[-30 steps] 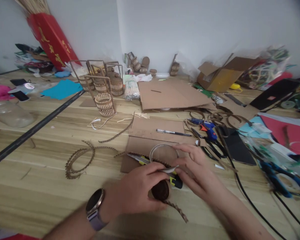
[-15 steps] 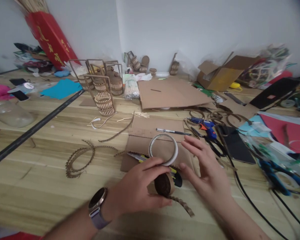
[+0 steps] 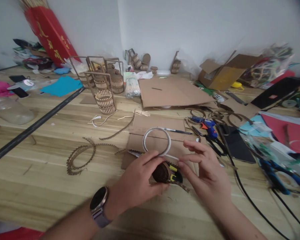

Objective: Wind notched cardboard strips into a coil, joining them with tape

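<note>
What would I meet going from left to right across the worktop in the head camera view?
Clear jar → coiled notched strip → left hand holding a pale ring → right hand pinching a thin white strip → blue-handled tool.

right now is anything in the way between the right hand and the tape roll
Nothing visible blocks that gap; only a narrow white strip crosses it, from the tape roll in the left hand to the right hand. A yellow-and-black cutter shows just below the strip.
</note>
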Demonstrator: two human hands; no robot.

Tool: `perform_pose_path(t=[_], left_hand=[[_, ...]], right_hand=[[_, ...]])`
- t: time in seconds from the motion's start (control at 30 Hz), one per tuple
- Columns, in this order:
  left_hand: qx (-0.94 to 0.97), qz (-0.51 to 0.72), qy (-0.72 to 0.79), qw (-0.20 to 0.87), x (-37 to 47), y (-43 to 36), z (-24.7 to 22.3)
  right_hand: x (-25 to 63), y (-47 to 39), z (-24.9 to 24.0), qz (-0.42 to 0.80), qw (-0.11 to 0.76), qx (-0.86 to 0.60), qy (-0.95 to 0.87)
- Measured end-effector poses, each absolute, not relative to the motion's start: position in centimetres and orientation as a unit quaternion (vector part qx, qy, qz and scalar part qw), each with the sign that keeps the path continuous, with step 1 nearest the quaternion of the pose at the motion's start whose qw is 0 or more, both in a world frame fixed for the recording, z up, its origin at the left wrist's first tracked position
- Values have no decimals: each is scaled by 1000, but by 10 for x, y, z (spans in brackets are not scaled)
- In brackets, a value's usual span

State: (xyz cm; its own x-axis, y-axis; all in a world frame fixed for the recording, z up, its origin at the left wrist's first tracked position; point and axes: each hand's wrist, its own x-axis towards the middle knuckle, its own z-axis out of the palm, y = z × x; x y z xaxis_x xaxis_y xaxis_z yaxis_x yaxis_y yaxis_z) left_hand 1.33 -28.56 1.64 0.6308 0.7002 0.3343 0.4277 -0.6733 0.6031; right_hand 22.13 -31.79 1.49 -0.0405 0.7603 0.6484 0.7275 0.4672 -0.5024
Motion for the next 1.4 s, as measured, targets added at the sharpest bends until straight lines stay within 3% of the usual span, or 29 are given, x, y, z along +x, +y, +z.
perform_pose_path(t=[0.1, 0.17, 0.37, 0.5, 1.07, 1.4], left_hand=[[864, 293, 353, 209, 14, -283, 14], [858, 300, 370, 190, 14, -283, 13], [874, 290, 346, 179, 18, -286, 11], [882, 278, 337, 175, 20, -289, 9], [897, 248, 322, 176, 21, -292, 8], [877, 266, 292, 275, 17, -296, 28]], right_hand=[[225, -314, 14, 32, 491, -533, -688], [227, -312, 15, -22, 488, -548, -679], [219, -312, 18, -259, 375, -497, -738], [214, -314, 15, -304, 320, -478, -759], [218, -311, 16, -274, 268, -428, -818], [224, -302, 18, -22, 431, -534, -727]])
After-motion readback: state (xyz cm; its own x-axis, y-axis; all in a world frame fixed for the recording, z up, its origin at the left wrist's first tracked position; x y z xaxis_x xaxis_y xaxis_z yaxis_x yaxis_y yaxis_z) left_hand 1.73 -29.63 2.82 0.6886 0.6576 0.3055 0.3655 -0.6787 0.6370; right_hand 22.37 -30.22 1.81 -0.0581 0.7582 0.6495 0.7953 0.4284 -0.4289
